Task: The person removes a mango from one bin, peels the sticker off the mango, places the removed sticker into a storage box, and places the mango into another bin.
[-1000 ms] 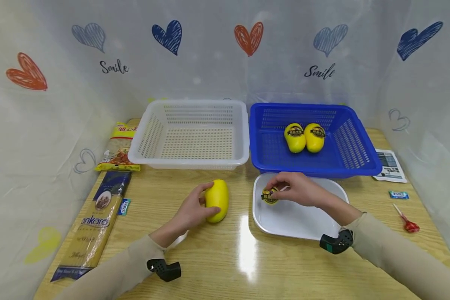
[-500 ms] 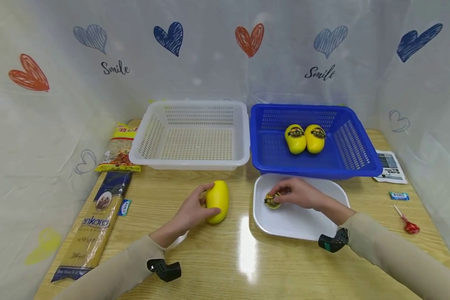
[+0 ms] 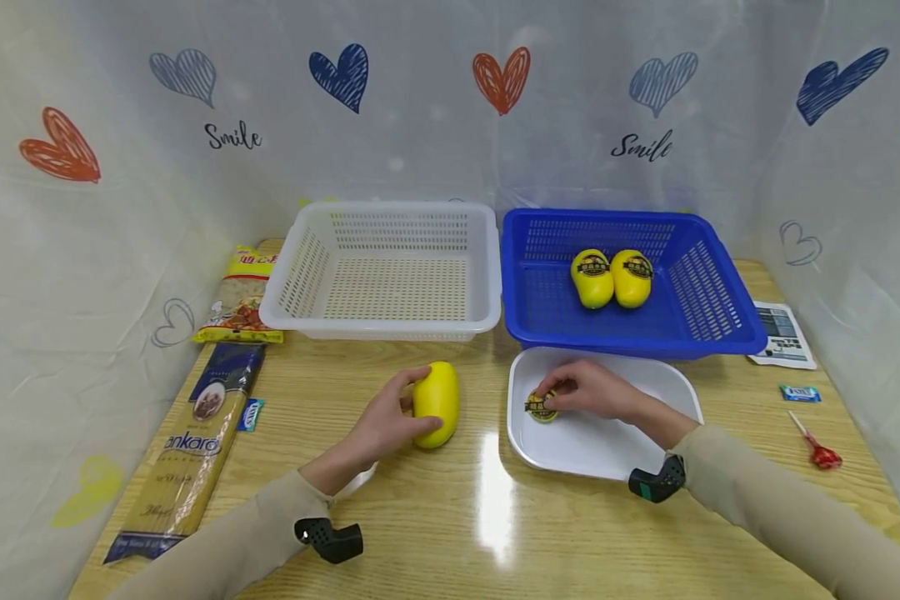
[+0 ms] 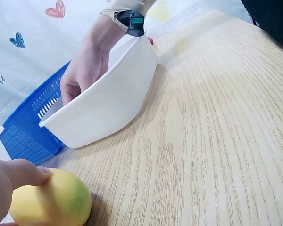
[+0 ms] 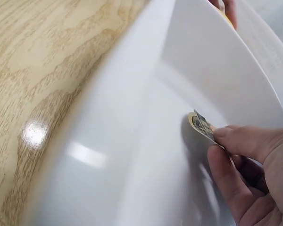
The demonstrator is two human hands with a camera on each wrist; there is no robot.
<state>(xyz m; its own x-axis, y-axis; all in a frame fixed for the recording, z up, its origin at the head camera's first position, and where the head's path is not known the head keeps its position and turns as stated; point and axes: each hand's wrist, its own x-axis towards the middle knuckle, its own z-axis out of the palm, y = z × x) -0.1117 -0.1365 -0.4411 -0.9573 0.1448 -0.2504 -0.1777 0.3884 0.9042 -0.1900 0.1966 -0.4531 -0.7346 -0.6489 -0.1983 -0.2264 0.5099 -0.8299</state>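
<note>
My left hand [image 3: 385, 422] grips a smooth yellow mango [image 3: 437, 406] on the wooden table, fingers on its far side and thumb on the near side. A greenish patch shows at one end of the mango [image 4: 61, 200] in the left wrist view. Inside the white tray [image 3: 607, 450], my right hand [image 3: 596, 390] pinches a round black-and-gold sticker [image 3: 542, 407] by its edge between thumb and forefinger. The right wrist view shows this sticker [image 5: 201, 126] standing tilted, close over the tray's bottom.
Two mangoes [image 3: 612, 279] with similar labels lie in a blue basket [image 3: 555, 329] behind the tray. Left of it stands a white basket [image 3: 378, 323]. A pasta pack [image 3: 187, 442] and snack bag [image 3: 240, 296] lie at left; a lollipop [image 3: 823, 455] and small wrapped candy [image 3: 799, 392] at right.
My right hand has come slightly nearer and lower in the tray, carrying the sticker with it. The left hand and mango have stayed in place.
</note>
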